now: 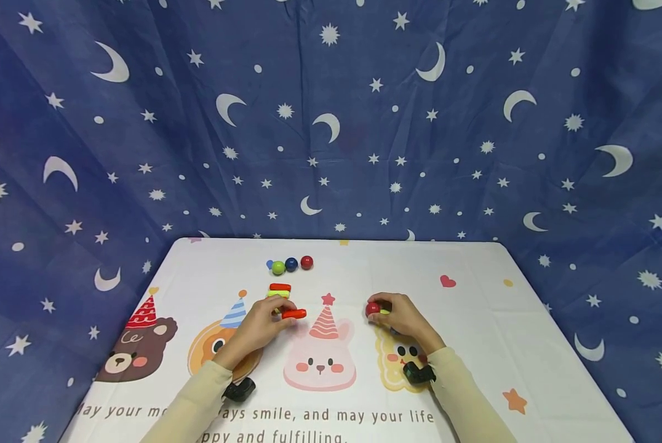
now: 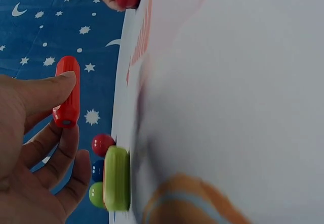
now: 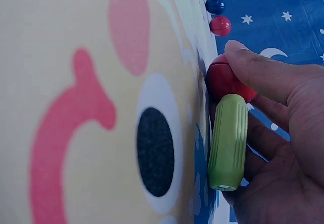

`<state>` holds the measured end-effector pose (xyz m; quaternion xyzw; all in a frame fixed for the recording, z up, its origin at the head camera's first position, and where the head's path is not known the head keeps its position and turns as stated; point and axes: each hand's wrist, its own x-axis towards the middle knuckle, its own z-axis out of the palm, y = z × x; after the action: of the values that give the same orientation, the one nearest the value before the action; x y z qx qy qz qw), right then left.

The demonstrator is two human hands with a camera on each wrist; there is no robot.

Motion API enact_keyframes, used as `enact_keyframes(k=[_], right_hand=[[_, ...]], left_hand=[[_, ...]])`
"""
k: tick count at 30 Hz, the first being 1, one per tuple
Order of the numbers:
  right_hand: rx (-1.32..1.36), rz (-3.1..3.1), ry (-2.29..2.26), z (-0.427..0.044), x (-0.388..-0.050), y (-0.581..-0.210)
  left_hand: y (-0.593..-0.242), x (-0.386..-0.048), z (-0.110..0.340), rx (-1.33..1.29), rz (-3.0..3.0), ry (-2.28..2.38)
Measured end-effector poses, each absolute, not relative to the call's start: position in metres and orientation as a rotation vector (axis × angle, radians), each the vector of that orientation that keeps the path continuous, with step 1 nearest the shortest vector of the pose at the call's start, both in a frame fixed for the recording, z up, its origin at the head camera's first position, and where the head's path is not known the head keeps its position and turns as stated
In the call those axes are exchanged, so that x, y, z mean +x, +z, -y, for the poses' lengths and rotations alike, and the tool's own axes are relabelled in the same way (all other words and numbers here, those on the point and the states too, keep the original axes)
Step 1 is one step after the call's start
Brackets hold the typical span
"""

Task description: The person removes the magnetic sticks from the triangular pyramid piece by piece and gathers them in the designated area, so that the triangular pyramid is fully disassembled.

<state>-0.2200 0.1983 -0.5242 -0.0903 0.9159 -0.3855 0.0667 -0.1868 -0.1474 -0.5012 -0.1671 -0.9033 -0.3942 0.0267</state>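
Note:
My left hand [image 1: 260,323] pinches a red ribbed cylinder [image 2: 67,95] between thumb and fingers, raised above the cloth in the left wrist view. Just beyond that hand lie a red cylinder [image 1: 280,287] and a yellow-green cylinder [image 1: 278,293], partly covered by the fingers. My right hand [image 1: 402,315] grips a red ball [image 3: 223,77], thumb on top. Beside the ball is a green ribbed cylinder [image 3: 228,143] with a small pale spot in its near end, close to the curled fingers. Whether ball and cylinder are joined I cannot tell.
Behind the cylinders stand a green ball [image 1: 278,267], a dark blue ball [image 1: 291,264] and a red ball [image 1: 306,263] in a row. A white cloth [image 1: 419,264] with printed cartoon animals covers the table. A blue star-and-moon curtain [image 1: 331,172] hangs behind it.

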Motion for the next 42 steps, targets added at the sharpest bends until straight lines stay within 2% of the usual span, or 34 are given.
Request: enact_keyframes(k=[20, 42], right_hand=[[-0.273, -2.771, -1.149, -0.198, -0.219, -0.523], [-0.242, -2.773, -1.134, -0.197, -0.218, -0.523]], left_hand=[[-0.511, -0.184, 0.181, -0.494, 2.840, -0.991], [-0.516, -0.197, 0.189, -0.486, 2.952, -0.779]])
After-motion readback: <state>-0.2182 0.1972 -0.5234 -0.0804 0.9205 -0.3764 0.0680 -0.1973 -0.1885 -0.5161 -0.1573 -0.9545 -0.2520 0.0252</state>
